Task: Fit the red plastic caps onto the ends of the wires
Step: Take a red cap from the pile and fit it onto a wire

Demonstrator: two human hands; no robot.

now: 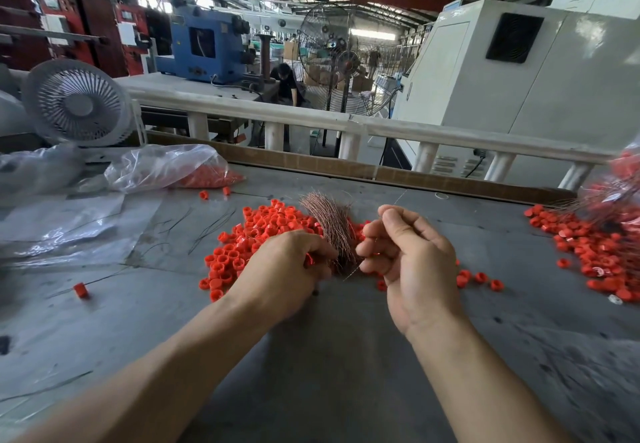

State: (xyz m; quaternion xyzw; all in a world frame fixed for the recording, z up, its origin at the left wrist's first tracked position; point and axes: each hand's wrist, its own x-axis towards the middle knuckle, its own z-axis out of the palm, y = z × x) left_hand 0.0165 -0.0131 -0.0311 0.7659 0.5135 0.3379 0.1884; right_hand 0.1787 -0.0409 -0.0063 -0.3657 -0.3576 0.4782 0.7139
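— What lay on the tabletop?

— A heap of red caps mid-table, a copper wire bundle standing in it. The left hand had its fingers curled round the bundle's base and one cap; the right hand pinched a single wire.

— How to fit it well?

— I'd steady the cap, line the wire end square to its opening (no bending), then push home.

— Any writing?

— None readable.
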